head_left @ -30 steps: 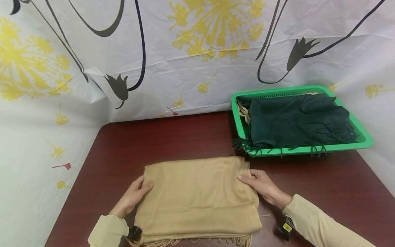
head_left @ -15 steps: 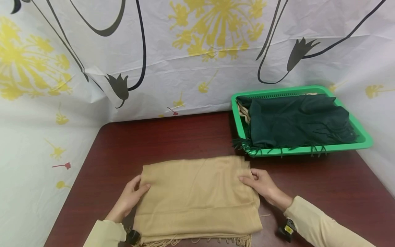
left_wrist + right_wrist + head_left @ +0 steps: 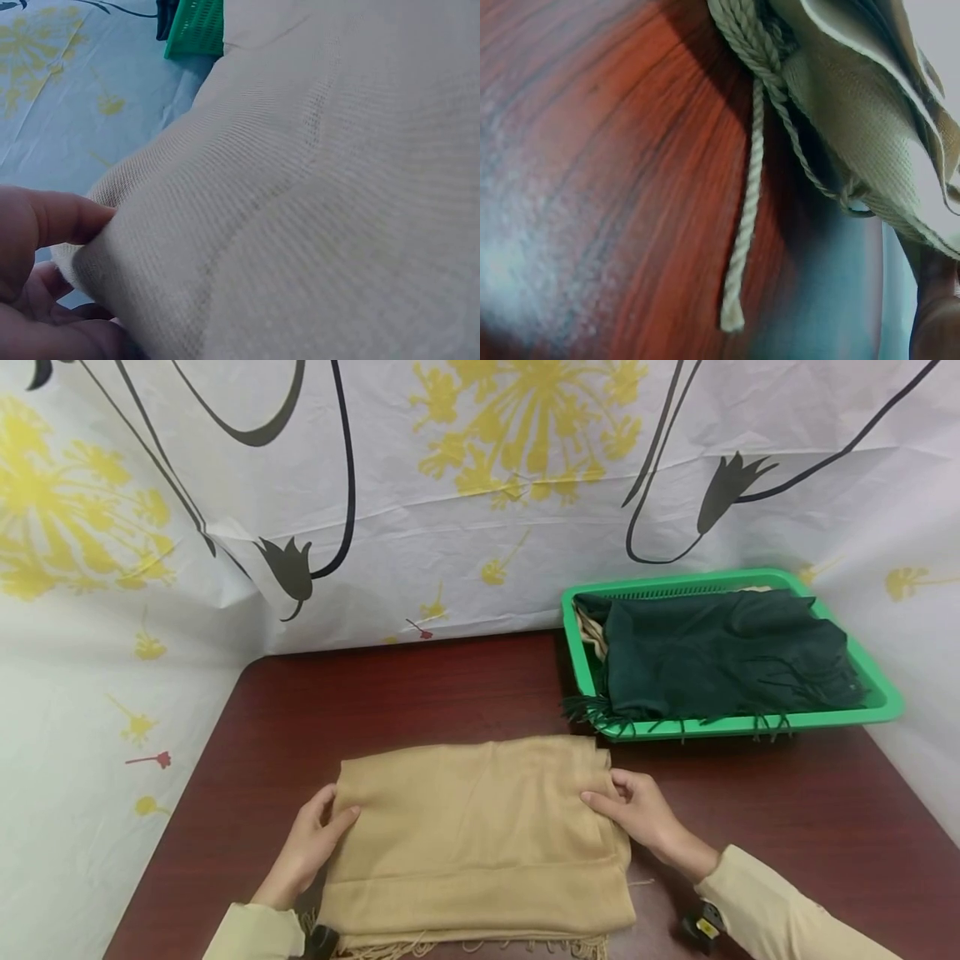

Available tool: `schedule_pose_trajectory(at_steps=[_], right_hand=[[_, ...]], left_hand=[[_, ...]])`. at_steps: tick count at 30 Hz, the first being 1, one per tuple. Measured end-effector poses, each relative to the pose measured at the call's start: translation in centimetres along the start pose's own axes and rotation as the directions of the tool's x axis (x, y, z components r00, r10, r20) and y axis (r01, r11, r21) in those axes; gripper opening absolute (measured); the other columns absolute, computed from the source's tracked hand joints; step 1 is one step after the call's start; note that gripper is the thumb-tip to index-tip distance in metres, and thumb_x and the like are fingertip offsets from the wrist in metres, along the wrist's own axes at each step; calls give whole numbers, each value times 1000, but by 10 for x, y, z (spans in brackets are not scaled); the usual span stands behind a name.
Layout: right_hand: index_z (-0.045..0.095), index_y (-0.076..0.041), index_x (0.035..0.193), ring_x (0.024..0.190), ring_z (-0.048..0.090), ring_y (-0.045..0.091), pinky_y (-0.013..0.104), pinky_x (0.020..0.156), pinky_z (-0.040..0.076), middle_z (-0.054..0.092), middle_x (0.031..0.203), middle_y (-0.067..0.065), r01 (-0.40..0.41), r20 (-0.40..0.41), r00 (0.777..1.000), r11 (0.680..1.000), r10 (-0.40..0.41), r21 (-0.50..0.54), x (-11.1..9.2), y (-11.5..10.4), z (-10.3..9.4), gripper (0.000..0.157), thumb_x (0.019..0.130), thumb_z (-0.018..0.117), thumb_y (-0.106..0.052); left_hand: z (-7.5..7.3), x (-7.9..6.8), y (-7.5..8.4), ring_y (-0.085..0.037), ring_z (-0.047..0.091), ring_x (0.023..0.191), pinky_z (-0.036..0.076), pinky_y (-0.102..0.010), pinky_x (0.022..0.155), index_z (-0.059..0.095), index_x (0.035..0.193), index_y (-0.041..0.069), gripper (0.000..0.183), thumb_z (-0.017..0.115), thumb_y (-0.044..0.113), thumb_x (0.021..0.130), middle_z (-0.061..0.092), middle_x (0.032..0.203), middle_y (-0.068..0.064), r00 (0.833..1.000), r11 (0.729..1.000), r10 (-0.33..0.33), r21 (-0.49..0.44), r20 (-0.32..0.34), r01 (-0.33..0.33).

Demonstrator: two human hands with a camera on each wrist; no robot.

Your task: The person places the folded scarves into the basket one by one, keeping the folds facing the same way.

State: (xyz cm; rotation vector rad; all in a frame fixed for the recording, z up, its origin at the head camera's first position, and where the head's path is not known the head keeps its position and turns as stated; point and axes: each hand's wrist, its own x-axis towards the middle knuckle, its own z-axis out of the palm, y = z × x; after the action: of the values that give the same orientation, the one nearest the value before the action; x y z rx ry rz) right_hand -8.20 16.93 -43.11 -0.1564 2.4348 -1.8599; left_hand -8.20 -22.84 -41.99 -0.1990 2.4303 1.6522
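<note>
A folded tan scarf (image 3: 480, 827) with a fringe along its near edge lies on the dark red table. My left hand (image 3: 313, 839) pinches its left edge, thumb on top and fingers underneath. In the left wrist view the thumb and fingers of the left hand (image 3: 52, 270) grip a fold of the cloth (image 3: 247, 202). At the right edge my right hand (image 3: 648, 814) pinches the layered side, thumb on top. The right wrist view shows stacked cloth layers (image 3: 855, 112) and twisted tassels (image 3: 750, 210), with only a small part of the hand (image 3: 937, 315) at the border.
A green plastic basket (image 3: 738, 724) stands at the back right of the table (image 3: 405, 693). It holds a folded dark green scarf (image 3: 727, 652) whose fringe hangs over the front rim. White patterned sheeting (image 3: 450, 543) closes off the back and both sides.
My left hand has shifted slightly left, drawing the scarf's left edge outward with it. The right hand keeps its pinch in nearly the same place.
</note>
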Motion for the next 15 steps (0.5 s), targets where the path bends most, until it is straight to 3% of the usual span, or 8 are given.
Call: schedule_pose_trajectory(at_steps=[6, 15], right_hand=[[59, 6, 82, 50, 57, 8, 26, 45, 47, 59, 59, 0, 20, 18, 1000, 999, -21, 50, -2, 7, -2, 15, 80, 65, -7], [58, 8, 85, 52, 61, 15, 32, 46, 49, 62, 62, 3, 39, 18, 999, 991, -42, 130, -12, -4, -2, 17, 80, 64, -6]], left_hand=[[1, -5, 2, -16, 52, 77, 47, -30, 62, 48, 110, 0, 24, 54, 8, 88, 52, 100, -15, 998, 1000, 21, -3, -56, -21], [-1, -14, 6, -11, 54, 72, 48, -28, 59, 51, 107, -3, 23, 56, 4, 85, 53, 92, -8, 990, 996, 60, -56, -125, -68]])
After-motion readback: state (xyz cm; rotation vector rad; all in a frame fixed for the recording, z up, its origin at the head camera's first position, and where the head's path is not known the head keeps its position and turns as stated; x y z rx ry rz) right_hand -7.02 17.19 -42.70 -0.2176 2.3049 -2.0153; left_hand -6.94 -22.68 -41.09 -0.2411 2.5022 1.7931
